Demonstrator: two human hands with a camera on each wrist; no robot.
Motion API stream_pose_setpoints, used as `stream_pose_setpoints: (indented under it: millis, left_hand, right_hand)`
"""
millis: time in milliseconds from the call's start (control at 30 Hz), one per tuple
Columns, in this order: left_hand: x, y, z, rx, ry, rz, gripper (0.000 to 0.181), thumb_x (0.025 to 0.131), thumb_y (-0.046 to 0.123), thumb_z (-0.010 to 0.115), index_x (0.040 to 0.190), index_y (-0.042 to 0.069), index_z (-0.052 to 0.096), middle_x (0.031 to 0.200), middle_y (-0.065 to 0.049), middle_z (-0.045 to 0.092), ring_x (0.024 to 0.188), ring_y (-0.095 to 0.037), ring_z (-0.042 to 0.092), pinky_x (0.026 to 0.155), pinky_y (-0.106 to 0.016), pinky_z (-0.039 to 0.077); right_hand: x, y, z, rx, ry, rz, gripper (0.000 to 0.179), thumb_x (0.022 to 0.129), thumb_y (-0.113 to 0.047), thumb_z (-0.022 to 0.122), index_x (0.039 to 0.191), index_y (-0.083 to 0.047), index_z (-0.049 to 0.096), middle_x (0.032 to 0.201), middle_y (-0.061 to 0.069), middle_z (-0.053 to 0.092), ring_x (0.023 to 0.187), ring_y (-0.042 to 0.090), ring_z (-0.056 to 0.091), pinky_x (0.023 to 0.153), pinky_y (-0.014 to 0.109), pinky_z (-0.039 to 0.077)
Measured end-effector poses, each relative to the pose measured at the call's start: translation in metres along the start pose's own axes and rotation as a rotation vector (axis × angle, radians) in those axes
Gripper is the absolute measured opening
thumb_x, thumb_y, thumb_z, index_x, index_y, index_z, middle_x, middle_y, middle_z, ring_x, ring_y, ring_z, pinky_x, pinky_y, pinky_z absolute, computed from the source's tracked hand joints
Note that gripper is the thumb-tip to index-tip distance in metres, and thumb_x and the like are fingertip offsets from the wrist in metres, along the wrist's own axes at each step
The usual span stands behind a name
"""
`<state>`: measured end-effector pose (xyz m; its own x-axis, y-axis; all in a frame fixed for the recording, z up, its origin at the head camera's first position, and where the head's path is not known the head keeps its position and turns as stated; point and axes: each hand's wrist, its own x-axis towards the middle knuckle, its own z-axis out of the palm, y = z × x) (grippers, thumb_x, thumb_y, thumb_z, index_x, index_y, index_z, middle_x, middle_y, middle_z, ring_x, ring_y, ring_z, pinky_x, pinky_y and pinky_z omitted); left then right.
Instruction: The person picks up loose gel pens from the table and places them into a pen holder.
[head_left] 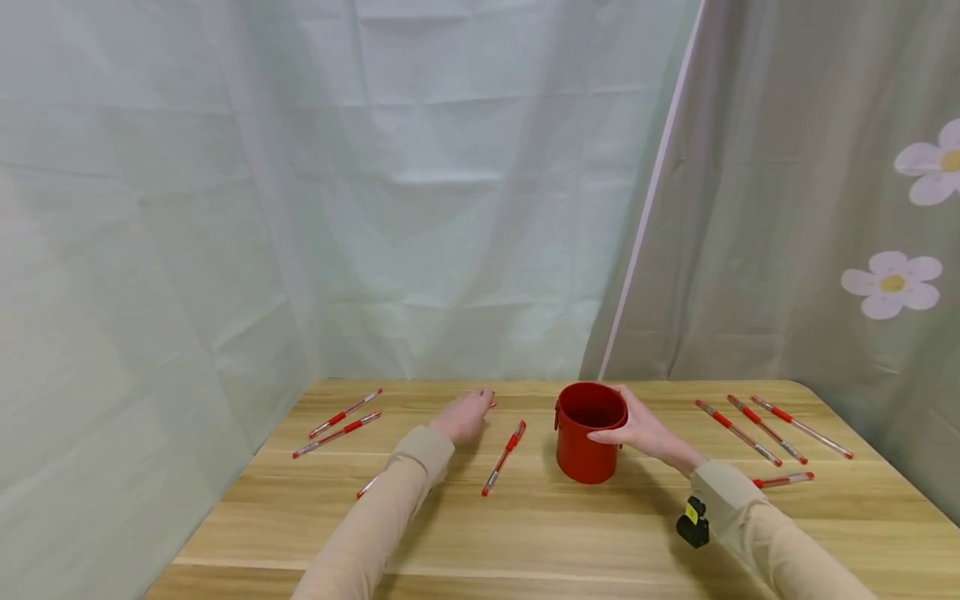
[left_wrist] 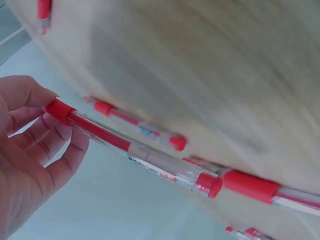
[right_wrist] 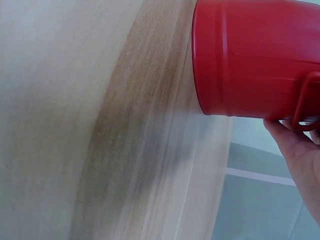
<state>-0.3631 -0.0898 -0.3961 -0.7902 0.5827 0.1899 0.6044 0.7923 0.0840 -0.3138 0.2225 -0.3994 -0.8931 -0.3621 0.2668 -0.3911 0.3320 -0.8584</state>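
Observation:
My left hand (head_left: 463, 417) is over the far middle of the table and pinches a clear-barrelled red pen (left_wrist: 105, 132) by its red grip end, between thumb and fingers. Most of that pen is hidden behind the hand in the head view. To its right a red metal bucket (head_left: 587, 454) with small side handles stands upright, and its dark inside is too dim to make out. My right hand (head_left: 647, 427) grips the bucket near the rim from the right, thumb across the front. Between hand and bucket, another red pen (head_left: 504, 458) lies on the wood.
Two red pens (head_left: 345, 413) lie at the left of the wooden table (head_left: 525, 550); another pen (head_left: 368, 486) is partly behind my left sleeve. Three pens (head_left: 767, 429) lie at the right, with one more (head_left: 786, 480) beside my right cuff. Curtains (head_left: 465, 208) hang behind.

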Motion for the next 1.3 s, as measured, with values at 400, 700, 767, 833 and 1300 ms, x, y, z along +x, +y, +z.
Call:
stream_pose_setpoints:
  millis: [400,700,767,833,1300]
  left_hand:
    - [0.004,0.006,-0.026,0.023,0.064,0.015,0.012,0.086,-0.005,0.054,0.096,-0.002,0.048,0.082,-0.011,0.05,0.076,-0.026,0.055,0.064,-0.033,0.047]
    - [0.008,0.006,-0.038,0.03,0.107,-0.019,0.017,0.086,0.006,0.061,0.096,0.001,0.048,0.084,-0.011,0.051,0.074,-0.026,0.057,0.058,-0.033,0.048]
    - [0.008,0.008,-0.042,0.03,0.107,-0.04,0.019,0.085,0.009,0.063,0.095,0.003,0.048,0.085,-0.01,0.051,0.076,-0.026,0.057,0.059,-0.034,0.048]
    - [0.009,0.01,-0.046,0.027,0.103,-0.058,0.021,0.084,0.011,0.065,0.094,0.004,0.048,0.086,-0.009,0.051,0.077,-0.025,0.057,0.06,-0.034,0.048]
    - [0.01,0.024,-0.062,-0.253,0.184,-0.056,0.017,0.085,-0.004,0.053,0.101,0.0,0.05,0.081,-0.005,0.05,0.068,-0.017,0.048,0.057,-0.029,0.042]
  right_hand:
    - [-0.001,-0.002,0.002,0.004,0.003,-0.018,0.068,0.073,-0.015,0.076,0.125,0.001,0.035,0.121,0.017,0.046,0.107,0.033,0.047,0.084,0.04,0.041]
    - [-0.004,-0.02,0.003,0.002,-0.014,-0.048,0.068,0.074,-0.011,0.075,0.125,0.007,0.034,0.12,0.022,0.045,0.105,0.036,0.047,0.082,0.042,0.042]
    - [-0.002,-0.013,0.003,0.0,-0.009,-0.039,0.068,0.074,-0.012,0.075,0.125,0.005,0.034,0.121,0.02,0.045,0.106,0.034,0.047,0.083,0.042,0.041]
    - [0.0,-0.007,0.003,-0.002,-0.008,-0.033,0.069,0.074,-0.014,0.076,0.126,0.002,0.035,0.122,0.018,0.045,0.106,0.032,0.047,0.084,0.042,0.041]
    - [0.0,-0.003,0.0,0.036,-0.054,-0.093,0.069,0.075,-0.014,0.075,0.132,-0.006,0.037,0.125,0.013,0.046,0.109,0.033,0.045,0.085,0.043,0.04]
